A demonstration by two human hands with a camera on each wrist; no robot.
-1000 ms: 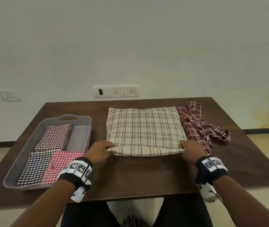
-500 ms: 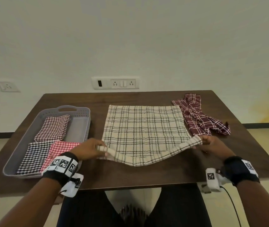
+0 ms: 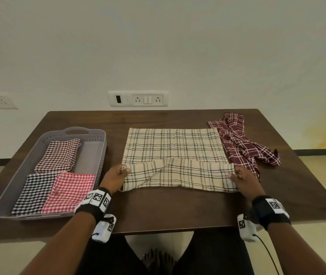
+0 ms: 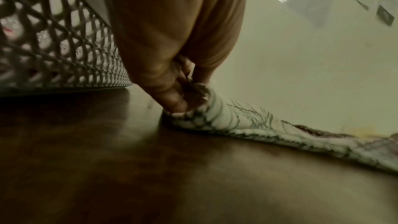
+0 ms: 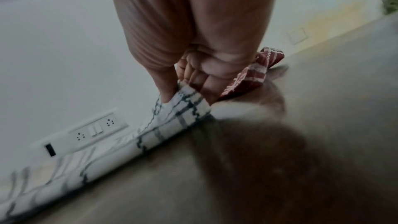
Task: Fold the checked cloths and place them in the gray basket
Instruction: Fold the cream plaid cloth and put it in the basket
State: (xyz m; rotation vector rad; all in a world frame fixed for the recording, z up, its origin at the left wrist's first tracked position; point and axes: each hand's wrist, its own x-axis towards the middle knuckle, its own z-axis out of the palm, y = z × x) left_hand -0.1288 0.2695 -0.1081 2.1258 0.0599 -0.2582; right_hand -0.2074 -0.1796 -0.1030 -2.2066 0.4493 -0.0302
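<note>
Sitting at the left edge of the dark table (image 3: 178, 207), the gray basket (image 3: 98, 143) holds three folded checked cloths: a maroon one at the back, a black one and a red one side by side in front, with bare floor along its right wall. Just right of the basket, the left hand (image 3: 116, 176) pinches the left corner of one cream plaid cloth (image 3: 175, 147) lying mid-table, its near edge turned up and over. The right hand (image 3: 244, 178) pinches the opposite corner. Beyond it lies one crumpled maroon plaid cloth (image 3: 243, 141), touching the cream cloth's right edge. Bare tabletop shows along the near edge.
</note>
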